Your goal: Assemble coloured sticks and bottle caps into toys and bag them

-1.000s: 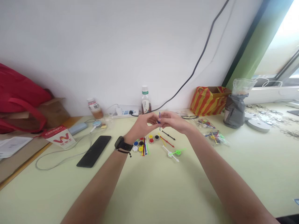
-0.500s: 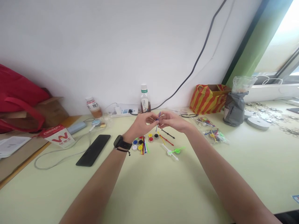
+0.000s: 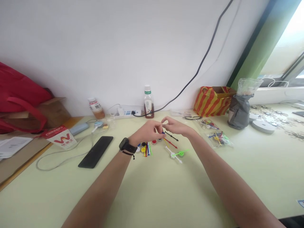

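My left hand [image 3: 150, 131], with a black watch on its wrist, is closed in a pinch on a small blue plastic arrow piece [image 3: 163, 133], mostly hidden by the fingers. Close beside it, my right hand [image 3: 176, 126] has its fingers slightly apart, and nothing shows between them. Below the hands lie a black arrow [image 3: 173, 136], a red arrow [image 3: 171, 143] and a red disc [image 3: 154, 142]. A white arrow [image 3: 177, 158] and a green arrow [image 3: 182, 153] rest on round bases. Near the left wrist are a yellow disc [image 3: 143, 149] and a bunch of coloured arrows [image 3: 147, 150].
A black phone-like slab [image 3: 95, 152] lies to the left, near a red-white box [image 3: 60, 138]. Against the wall stand a tea bottle [image 3: 148, 103] and a power strip [image 3: 128, 112]. Bags of coloured parts [image 3: 219, 138] and a striped bag [image 3: 210, 101] are at right.
Both hands have come down slightly toward the table. The right fingers have parted from the blue arrow piece, which stays in the left hand and is now mostly covered.
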Available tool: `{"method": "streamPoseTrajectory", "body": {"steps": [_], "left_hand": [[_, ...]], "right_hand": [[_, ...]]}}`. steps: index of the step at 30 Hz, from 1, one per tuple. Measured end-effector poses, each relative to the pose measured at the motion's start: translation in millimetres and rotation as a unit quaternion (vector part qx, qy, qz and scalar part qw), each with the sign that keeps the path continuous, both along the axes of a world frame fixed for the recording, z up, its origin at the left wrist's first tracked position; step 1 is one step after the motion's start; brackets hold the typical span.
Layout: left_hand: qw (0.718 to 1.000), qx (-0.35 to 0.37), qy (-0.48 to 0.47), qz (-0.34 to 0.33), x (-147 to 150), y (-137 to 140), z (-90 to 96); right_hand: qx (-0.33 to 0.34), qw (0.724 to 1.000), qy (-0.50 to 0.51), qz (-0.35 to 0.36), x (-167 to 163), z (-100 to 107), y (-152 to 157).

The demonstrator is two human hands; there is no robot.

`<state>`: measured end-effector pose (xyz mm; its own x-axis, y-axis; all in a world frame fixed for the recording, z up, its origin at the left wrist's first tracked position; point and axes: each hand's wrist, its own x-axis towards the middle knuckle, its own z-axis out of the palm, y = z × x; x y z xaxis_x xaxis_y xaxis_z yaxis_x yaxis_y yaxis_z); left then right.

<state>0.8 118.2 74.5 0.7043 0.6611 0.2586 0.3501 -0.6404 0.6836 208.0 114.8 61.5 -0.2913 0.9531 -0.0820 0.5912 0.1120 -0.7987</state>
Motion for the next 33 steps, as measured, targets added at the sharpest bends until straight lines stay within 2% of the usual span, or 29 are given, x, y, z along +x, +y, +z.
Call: {"method": "streamPoseTrajectory", "body": {"steps": [3,5,9,13,16,18,23,27,33], "left_hand": [[0.997,-0.012,0.058,-0.046,3,0,-8.9],[0.992,-0.025,0.103,-0.064,5,0,-14.9],[0.987,-0.026,0.149,-0.047,3,6,-22.3],[0.989,0.025,0.145,0.001,-12,18,-21.3],[0.976,0.055,0.197,0.079,-25,26,-20.2],[0.969,0.049,0.222,0.099,-31,29,-20.7],[0.966,-0.014,0.248,0.071,-33,29,-22.5],[0.971,-0.012,0.236,0.043,-31,29,-22.7],[0.976,-0.009,0.217,0.034,-30,29,-23.4]], "right_hand": [[0.021,0.993,-0.114,0.008,7,-7,4],[0.033,0.988,-0.148,0.015,11,-11,8],[0.051,0.982,-0.176,0.043,15,-13,12],[0.065,0.979,-0.178,0.071,15,-9,10],[0.035,0.977,-0.156,0.139,12,-10,8],[0.013,0.974,-0.142,0.178,8,-13,7],[-0.001,0.973,-0.142,0.180,-1,-21,9],[0.012,0.974,-0.132,0.185,-6,-23,9],[0.017,0.975,-0.123,0.184,-9,-22,7]]}}
